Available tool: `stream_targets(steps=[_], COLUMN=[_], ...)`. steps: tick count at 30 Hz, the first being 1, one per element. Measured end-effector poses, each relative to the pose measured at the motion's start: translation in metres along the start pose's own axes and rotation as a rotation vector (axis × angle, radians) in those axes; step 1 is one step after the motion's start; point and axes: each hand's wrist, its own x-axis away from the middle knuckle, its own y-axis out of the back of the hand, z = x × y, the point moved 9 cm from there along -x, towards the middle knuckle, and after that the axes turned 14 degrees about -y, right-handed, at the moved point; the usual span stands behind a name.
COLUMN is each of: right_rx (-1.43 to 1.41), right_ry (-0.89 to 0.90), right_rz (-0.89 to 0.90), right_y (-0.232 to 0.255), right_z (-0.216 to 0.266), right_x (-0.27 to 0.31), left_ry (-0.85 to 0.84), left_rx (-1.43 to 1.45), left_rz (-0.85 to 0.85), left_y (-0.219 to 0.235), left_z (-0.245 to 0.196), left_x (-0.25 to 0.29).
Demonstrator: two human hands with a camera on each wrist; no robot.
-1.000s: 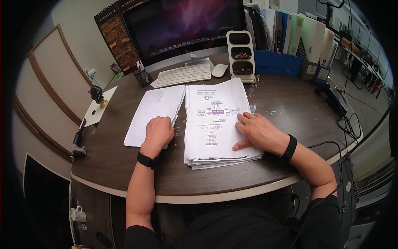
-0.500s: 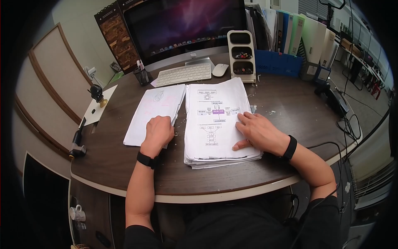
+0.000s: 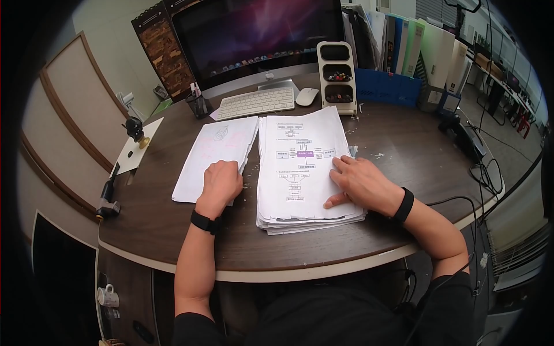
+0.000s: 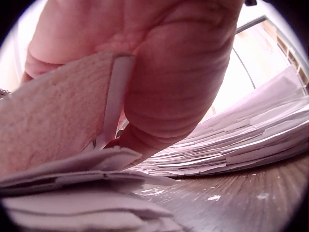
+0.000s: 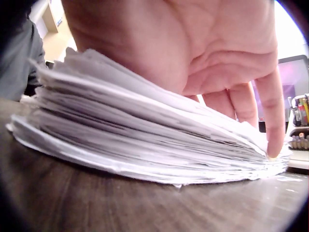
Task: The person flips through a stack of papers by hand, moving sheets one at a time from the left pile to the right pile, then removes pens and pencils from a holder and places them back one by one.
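Note:
Two paper stacks lie side by side on the desk. My left hand (image 3: 220, 181) is at the lower right edge of the left stack (image 3: 202, 150), its fingers curled. In the left wrist view, a bent-up sheet (image 4: 58, 111) rises into the palm, and the thumb reaches down beside it; the fingertips are hidden. My right hand (image 3: 360, 183) rests on the right edge of the thicker right stack (image 3: 280, 202), thumb spread over the printed top page with its purple-boxed diagram. In the right wrist view, the little finger reaches down along the layered page edges (image 5: 159, 140).
Behind the papers stand a keyboard (image 3: 254, 105), a mouse (image 3: 306, 97), a monitor (image 3: 259, 34) and a pen organiser (image 3: 336, 81). A pen cup (image 3: 198, 106) is at the back left. To the right are binders (image 3: 433, 55), a desk phone (image 3: 461, 137) and loose cables.
The view shifts very slightly. Both hands and both paper stacks stay where they were.

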Motion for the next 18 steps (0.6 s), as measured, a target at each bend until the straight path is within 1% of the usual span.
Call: stream_targets(steps=[5, 7, 18], right_rx=[-0.013, -0.013, 0.008], right_ry=[0.008, 0.004, -0.008], right_rz=[-0.014, -0.004, 0.018], right_y=[0.0009, 0.0011, -0.0007], right_z=[-0.0004, 0.0000, -0.0010], right_x=[0.0005, 0.0002, -0.0009], left_ry=[0.005, -0.023, -0.019], left_rx=[0.003, -0.008, -0.009], left_rz=[0.008, -0.011, -0.010], left_y=[0.0005, 0.0023, 0.0024], left_z=[-0.0009, -0.0033, -0.0034], left_x=[-0.0005, -0.0005, 0.0004])
